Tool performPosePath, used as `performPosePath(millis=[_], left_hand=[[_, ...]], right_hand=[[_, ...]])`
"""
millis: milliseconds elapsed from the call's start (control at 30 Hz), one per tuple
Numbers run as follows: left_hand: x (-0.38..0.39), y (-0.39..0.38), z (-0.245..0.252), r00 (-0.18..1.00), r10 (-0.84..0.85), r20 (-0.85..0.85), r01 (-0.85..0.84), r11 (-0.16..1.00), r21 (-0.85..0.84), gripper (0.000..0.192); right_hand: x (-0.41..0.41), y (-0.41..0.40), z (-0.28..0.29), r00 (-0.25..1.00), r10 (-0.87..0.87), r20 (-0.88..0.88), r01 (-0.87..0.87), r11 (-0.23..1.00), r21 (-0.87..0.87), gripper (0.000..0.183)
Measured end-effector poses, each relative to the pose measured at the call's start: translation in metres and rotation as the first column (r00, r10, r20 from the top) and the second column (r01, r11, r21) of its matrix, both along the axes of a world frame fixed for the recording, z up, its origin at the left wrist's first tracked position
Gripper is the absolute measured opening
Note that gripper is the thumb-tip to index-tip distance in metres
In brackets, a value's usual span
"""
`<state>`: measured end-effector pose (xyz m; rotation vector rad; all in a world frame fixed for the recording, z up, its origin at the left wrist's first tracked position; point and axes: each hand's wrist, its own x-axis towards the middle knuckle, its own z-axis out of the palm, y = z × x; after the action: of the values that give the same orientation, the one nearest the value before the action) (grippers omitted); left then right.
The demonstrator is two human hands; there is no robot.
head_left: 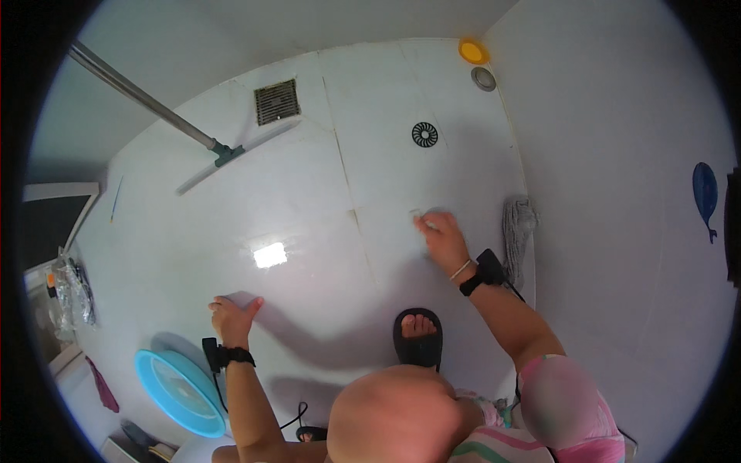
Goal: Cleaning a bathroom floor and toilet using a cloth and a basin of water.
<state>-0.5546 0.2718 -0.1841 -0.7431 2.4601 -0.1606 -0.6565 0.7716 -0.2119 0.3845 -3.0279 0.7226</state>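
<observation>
My right hand [443, 238] reaches down to the pale, glossy floor [301, 231] with its fingers bent together. By its fingertips is a small, faint mark or scrap [414, 213], too blurred to name. Whether the fingers pinch anything is unclear. My left hand [233, 319] is low over the floor, thumb spread from the fingers, and nothing shows in it. Below its wrist is a light-blue plastic basin [151, 376], tilted. A round black drain cover [425, 135] lies beyond my right hand. Both wrists wear black straps with small devices.
A floor squeegee [230, 155] leans from the upper left, its blade beside a square drain grate [277, 102]. A grey mop head or cloth [517, 231] lies along the right wall. In the far corner are a yellow bowl [473, 51] and a round metal cap [483, 79].
</observation>
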Motion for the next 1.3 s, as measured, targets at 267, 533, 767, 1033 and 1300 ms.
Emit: performPosePath(millis=[267, 533, 767, 1033, 1300], left_hand=[[-0.008, 0.012, 0.004, 1.0, 0.01, -0.02, -0.009, 0.999, 0.049, 0.126], [-0.002, 0.0, 0.004, 0.999, 0.024, 0.046, -0.028, 0.997, 0.077, 0.126], [-0.01, 0.003, 0.014, 0.996, 0.03, 0.084, -0.032, 0.999, 0.02, 0.129], [-0.009, -0.005, 0.006, 0.993, 0.026, 0.115, -0.032, 0.998, 0.054, 0.131], [-0.007, 0.001, 0.005, 0.992, -0.001, 0.127, 0.001, 1.0, 0.004, 0.134]], right_hand=[[-0.114, 0.157, -0.009, 0.878, -0.427, -0.215, 0.373, 0.893, -0.25, 0.018], [-0.155, 0.151, -0.002, 0.665, -0.746, 0.034, 0.745, 0.659, -0.105, 0.026], [0.013, 0.079, 0.012, 0.953, -0.278, -0.117, 0.301, 0.857, 0.419, 0.023], [0.04, -0.044, -0.007, 0.813, -0.579, 0.059, 0.581, 0.804, -0.125, 0.026], [0.037, -0.118, 0.006, 0.94, -0.33, 0.086, 0.339, 0.871, -0.356, 0.018]])
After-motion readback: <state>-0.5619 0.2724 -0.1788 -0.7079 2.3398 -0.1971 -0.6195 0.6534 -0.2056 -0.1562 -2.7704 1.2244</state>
